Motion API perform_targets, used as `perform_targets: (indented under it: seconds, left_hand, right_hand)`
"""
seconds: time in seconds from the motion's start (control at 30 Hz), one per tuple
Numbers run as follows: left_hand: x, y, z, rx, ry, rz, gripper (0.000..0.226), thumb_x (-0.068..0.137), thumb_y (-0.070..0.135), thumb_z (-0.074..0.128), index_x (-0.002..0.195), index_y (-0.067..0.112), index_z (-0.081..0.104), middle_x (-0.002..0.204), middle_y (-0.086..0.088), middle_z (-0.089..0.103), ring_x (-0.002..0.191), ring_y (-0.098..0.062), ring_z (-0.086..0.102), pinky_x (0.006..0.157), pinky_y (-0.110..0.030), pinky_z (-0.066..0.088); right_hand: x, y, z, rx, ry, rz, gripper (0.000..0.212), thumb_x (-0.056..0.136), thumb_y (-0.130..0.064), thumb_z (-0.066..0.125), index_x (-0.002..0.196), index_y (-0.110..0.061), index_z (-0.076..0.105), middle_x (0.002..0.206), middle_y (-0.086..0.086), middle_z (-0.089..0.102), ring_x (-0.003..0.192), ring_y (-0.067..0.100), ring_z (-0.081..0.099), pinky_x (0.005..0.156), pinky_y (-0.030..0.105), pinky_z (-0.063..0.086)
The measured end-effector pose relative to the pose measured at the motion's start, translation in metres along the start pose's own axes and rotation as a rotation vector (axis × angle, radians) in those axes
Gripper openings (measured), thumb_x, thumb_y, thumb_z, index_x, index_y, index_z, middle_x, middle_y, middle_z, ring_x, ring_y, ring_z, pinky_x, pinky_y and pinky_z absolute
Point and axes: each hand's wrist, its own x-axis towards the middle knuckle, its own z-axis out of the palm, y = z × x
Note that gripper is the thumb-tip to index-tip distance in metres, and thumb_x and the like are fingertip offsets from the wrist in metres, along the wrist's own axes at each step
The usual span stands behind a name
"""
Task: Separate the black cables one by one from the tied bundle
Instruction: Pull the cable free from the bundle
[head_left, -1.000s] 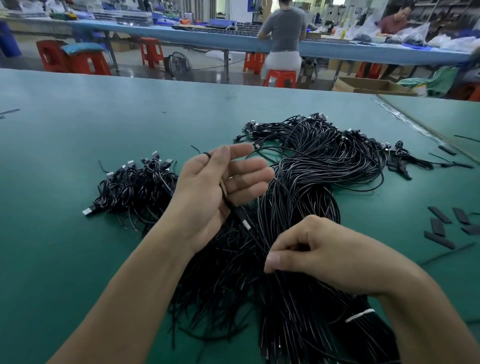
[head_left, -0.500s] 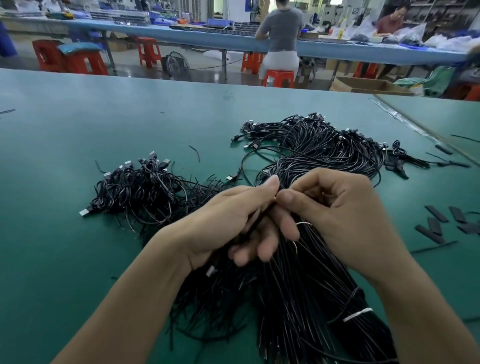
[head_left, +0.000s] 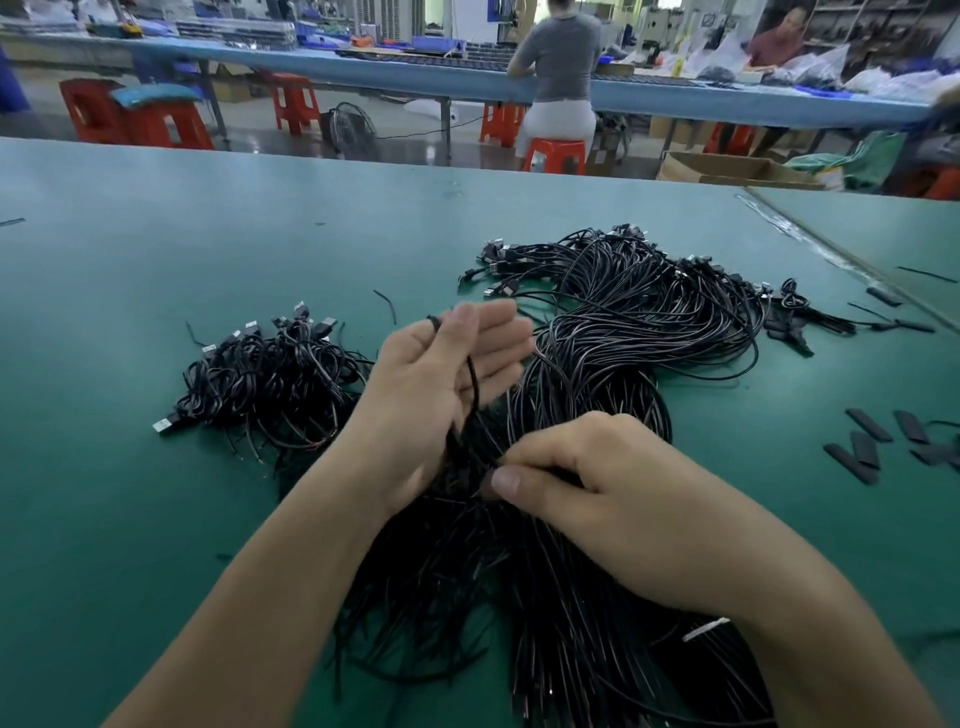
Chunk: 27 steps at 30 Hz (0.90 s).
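Nearest, the bundle (head_left: 597, 623) is seen bound by a white tie (head_left: 705, 629) beside the right wrist. Just beyond, its strands are pinched by the right hand (head_left: 613, 499), fingers curled. The left hand (head_left: 431, 405), joined to the right half a second ago, has been raised and drawn apart, with one cable (head_left: 471, 379) pinched at the thumb and trailed across the palm. Another cable is judged nearly freed, bound for the pile (head_left: 270, 379) on the bench (head_left: 130, 519) left of the hands.

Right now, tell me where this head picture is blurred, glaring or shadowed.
Head view: the left hand is smeared by motion blur at its fingertips, while the right hand is sharper. Overhead light puts pale streaks on the tied bundle. Shadows on the green table are soft and faint.
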Motion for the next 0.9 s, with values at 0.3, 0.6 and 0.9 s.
perform_targets:
  seconds: [0.3,0.6,0.9]
  left_hand:
    - [-0.019,0.014,0.004,0.372,-0.396,-0.27,0.057,0.101,0.048,0.037,0.065,0.017,0.071,0.048,-0.003,0.057,0.035,-0.011,0.049,0.036,-0.015,0.037]
    - [-0.008,0.022,0.003,-0.423,-0.161,-0.186,0.04,0.093,0.031,0.048,0.088,0.003,0.076,0.077,-0.005,0.074,0.063,-0.01,0.071,0.05,-0.014,0.053]
    - [-0.01,0.003,0.006,0.438,-0.097,-0.022,0.036,0.107,0.024,0.042,0.092,0.013,0.073,0.088,-0.005,0.078,0.084,-0.014,0.074,0.072,-0.02,0.057]
  right_hand:
    - [0.003,0.015,-0.015,0.218,0.611,-0.056,0.013,0.08,-0.034,0.079,0.074,-0.026,0.07,0.062,-0.005,0.066,0.055,0.009,0.058,0.055,0.025,0.047]
    - [0.007,0.004,0.004,0.107,0.177,0.053,0.029,0.097,-0.037,0.06,0.071,-0.024,0.065,0.057,-0.004,0.062,0.042,0.005,0.044,0.042,0.019,0.036]
    - [-0.002,-0.004,-0.008,0.0,0.205,-0.132,0.023,0.094,-0.031,0.063,0.073,-0.026,0.067,0.064,-0.02,0.061,0.065,0.0,0.059,0.062,0.014,0.042]
